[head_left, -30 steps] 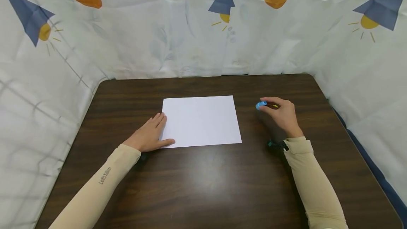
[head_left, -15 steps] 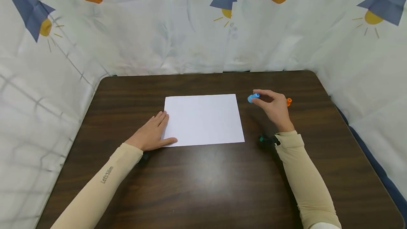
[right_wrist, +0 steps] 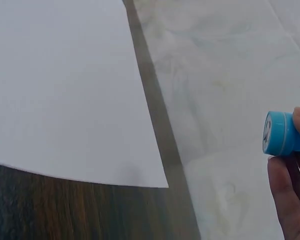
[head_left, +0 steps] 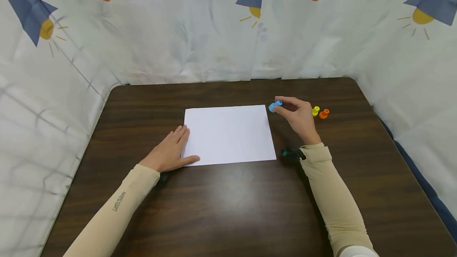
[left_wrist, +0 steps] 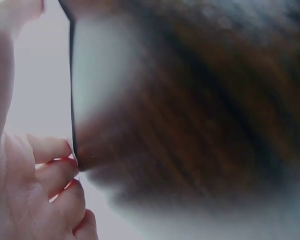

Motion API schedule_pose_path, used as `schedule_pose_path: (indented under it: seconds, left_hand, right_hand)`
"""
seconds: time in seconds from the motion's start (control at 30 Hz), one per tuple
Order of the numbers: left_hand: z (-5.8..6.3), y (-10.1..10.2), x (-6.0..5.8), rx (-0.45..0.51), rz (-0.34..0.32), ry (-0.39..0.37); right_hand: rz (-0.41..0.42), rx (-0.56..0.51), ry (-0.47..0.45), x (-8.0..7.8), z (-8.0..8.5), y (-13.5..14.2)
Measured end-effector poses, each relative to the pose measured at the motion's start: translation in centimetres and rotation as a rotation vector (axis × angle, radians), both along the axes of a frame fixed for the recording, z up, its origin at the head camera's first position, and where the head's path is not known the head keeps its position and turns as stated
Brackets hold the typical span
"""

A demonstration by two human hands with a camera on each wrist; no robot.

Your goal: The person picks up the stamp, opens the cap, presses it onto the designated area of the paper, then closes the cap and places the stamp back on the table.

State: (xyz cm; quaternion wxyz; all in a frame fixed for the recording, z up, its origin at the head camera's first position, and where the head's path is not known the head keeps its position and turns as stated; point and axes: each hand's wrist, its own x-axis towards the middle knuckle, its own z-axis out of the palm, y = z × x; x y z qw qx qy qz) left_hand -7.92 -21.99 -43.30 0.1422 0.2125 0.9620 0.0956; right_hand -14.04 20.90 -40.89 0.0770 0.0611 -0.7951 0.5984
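A white sheet of paper [head_left: 230, 136] lies on the dark wooden table. Flat on its left edge rests my left hand [head_left: 170, 150], thumb spread near the lower edge. My right hand [head_left: 301, 121] pinches a small blue stamp [head_left: 275, 106] between thumb and fingers, just off the paper's upper right corner and above the table. In the right wrist view, the round face of the blue stamp [right_wrist: 279, 133] carries a dark pattern too small to read. Behind my right hand stand a yellow stamp [head_left: 315, 111], partly hidden, and an orange stamp [head_left: 323, 114].
The table [head_left: 221, 209] has its far edge close to a white printed cloth [head_left: 160, 43], which hangs around the back and sides. Bare tabletop stretches in front of the paper.
My right hand has moved left and away from me with the blue stamp, closer to the paper. The yellow and orange stamps have come into view behind it. My left hand stays put.
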Motion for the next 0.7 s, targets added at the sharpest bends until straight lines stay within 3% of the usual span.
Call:
schedule_pose_path:
  seconds: [0.47, 0.7]
  left_hand:
    - [0.4, 0.5, 1.1, -0.002, -0.015, 0.013]
    - [0.4, 0.6, 2.0, -0.053, -0.033, 0.043]
  right_hand:
    - [0.006, 0.014, 0.023, -1.5, -0.2, -1.1]
    - [0.017, 0.008, 0.006, -1.9, -0.3, -1.4]
